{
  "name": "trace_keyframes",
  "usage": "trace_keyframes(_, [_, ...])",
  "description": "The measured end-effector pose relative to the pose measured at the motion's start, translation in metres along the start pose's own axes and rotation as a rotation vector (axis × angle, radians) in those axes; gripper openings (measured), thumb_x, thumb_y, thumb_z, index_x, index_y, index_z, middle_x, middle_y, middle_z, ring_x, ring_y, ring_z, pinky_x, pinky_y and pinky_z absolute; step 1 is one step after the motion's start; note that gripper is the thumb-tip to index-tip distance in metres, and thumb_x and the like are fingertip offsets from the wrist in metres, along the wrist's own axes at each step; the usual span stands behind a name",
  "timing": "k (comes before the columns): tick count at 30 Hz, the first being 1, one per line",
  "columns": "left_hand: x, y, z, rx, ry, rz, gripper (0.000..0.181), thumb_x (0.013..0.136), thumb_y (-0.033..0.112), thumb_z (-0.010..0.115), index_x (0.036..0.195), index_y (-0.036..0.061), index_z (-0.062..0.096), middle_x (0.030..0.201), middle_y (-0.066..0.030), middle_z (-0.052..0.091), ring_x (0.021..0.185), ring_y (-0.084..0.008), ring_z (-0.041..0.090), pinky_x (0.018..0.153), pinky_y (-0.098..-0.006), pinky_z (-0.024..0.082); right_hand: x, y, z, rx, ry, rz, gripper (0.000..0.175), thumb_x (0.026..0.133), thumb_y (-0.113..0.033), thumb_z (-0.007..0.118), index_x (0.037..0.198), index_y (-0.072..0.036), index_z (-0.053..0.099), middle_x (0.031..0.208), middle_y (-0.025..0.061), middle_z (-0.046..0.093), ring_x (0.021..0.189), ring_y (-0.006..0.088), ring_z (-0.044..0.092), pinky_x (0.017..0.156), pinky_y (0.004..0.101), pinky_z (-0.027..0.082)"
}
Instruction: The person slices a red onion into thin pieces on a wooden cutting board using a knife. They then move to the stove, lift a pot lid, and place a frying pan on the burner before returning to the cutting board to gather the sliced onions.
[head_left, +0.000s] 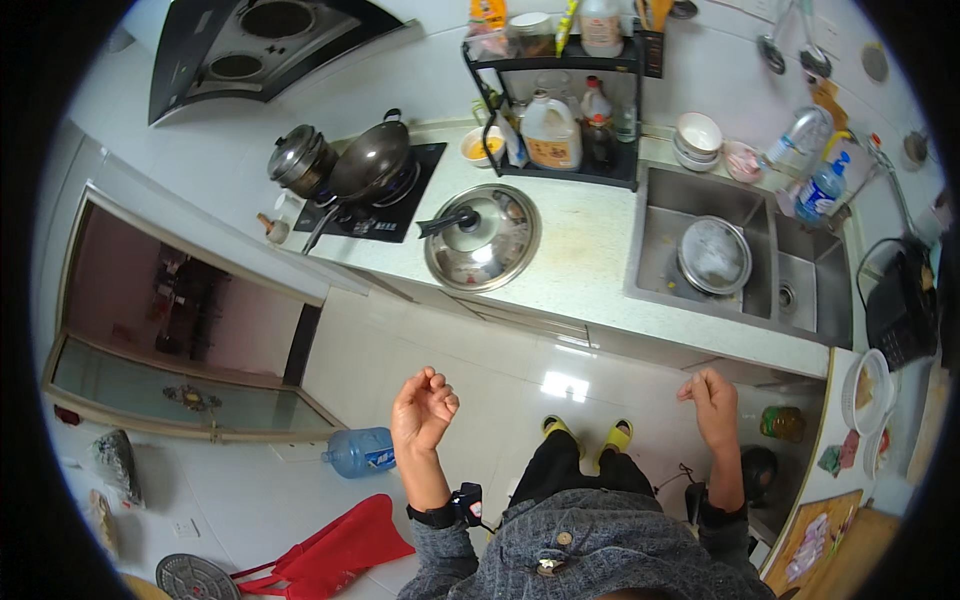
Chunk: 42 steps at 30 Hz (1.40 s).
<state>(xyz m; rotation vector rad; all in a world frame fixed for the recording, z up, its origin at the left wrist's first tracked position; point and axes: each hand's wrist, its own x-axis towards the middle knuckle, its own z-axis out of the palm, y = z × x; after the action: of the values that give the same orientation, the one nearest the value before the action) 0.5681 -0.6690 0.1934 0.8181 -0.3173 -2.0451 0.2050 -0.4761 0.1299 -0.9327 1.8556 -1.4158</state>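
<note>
My left hand (426, 411) is raised above the tiled floor, palm up with its fingers curled in and nothing in them. To the right, my right hand (710, 401) hangs in front of the counter edge, its fingers bent and thumb near the fingertips, touching nothing. Ahead on the counter lies a steel wok lid (499, 255) with a black handle. A dark wok (371, 163) and a lidded steel pot (301, 157) stand on the black gas hob (390, 225). In the large basin of the steel sink (652, 281) sits a metal bowl (715, 255) of cloudy content.
A black rack (559, 176) holds bottles and jars. White bowls (698, 135) and a blue soap bottle (821, 191) stand behind the sink. Right, a cutting board (814, 540) bears sliced food. A blue water jug (358, 452) and a red bag (345, 551) are at lower left.
</note>
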Motion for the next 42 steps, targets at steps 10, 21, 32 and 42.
trace_keyframes(10, [-0.008, 0.086, -0.087, -0.171, 0.069, 0.11, 0.011, 0.086, 0.014, 0.054, 0.09, 0.0048, 0.057, 0.076, -0.0036, 0.053, 0.063, -0.0121, 0.044, 0.063, -0.0276, 0.04, 0.046, -0.024, 0.134, 0.096, -0.214, 0.08, 0.021, 0.091, -0.01, 0.05, 0.074, 0.001, 0.052, 0.069, 0.0074, 0.062, 0.064, 0.0103, 0.06, 0.062, 0.0243, 0.05])
trace_keyframes(21, [0.023, 0.294, -0.19, -0.063, 0.014, 0.135, 0.013, 0.088, 0.016, 0.052, 0.092, 0.005, 0.056, 0.077, -0.0041, 0.053, 0.062, -0.0126, 0.047, 0.065, -0.0301, 0.043, 0.098, -0.129, 0.407, 0.301, -0.427, 0.048, 0.017, 0.093, -0.014, 0.049, 0.087, 0.0, 0.056, 0.08, 0.0072, 0.063, 0.073, 0.0107, 0.061, 0.068, 0.0241, 0.051])
trace_keyframes(32, [0.166, 0.415, -0.22, 0.191, 0.046, 0.109, 0.013, 0.089, 0.019, 0.052, 0.09, 0.0068, 0.058, 0.078, -0.0042, 0.059, 0.063, -0.0136, 0.053, 0.063, -0.03, 0.048, 0.206, -0.183, 0.552, 0.423, -0.677, 0.373, 0.021, 0.093, -0.02, 0.047, 0.094, -0.003, 0.057, 0.09, 0.0079, 0.063, 0.079, 0.0139, 0.061, 0.072, 0.0269, 0.052])
trace_keyframes(42, [0.282, 0.514, -0.228, 0.76, 0.313, 0.126, 0.034, 0.088, 0.032, 0.054, 0.11, 0.006, 0.054, 0.1, -0.0077, 0.059, 0.089, -0.0176, 0.057, 0.077, -0.0363, 0.048, 0.311, -0.179, 0.688, 0.611, -0.688, 0.665, 0.026, 0.087, -0.022, 0.052, 0.103, -0.001, 0.055, 0.101, 0.0106, 0.062, 0.09, 0.0197, 0.061, 0.079, 0.035, 0.051])
